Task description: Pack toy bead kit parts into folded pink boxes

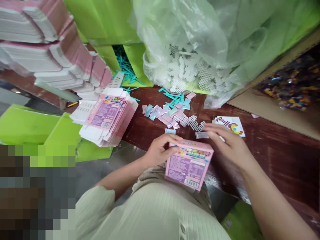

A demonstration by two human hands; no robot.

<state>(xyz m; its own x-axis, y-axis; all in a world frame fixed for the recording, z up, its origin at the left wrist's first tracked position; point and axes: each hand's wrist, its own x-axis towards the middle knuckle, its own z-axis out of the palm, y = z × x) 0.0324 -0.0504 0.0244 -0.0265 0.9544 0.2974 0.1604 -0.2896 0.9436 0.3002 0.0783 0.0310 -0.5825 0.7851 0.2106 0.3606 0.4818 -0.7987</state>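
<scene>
A pink and purple printed box (188, 165) is gripped at its upper left corner by my left hand (160, 150), thumb on the printed face. It is held in front of my body by the table's near edge. My right hand (228, 141) reaches over the table with its fingers stretched out and apart. Its fingertips are close to a white perforated piece (196, 123) and a small clear packet (202, 135); contact is hard to tell. Small pink and blue sachets (162, 115) lie in a loose pile beyond the box. Printed cards (235, 125) with a pixel picture lie beyond my right hand.
Flattened pink boxes (105, 111) are stacked at left, with taller stacks (57, 50) behind. Teal sticks (175, 98) lie on the brown table (270, 146) and spill from a green container (135, 60). A clear bag (200, 36) holds white perforated pieces. A carton (272, 116) of colourful packets stands right.
</scene>
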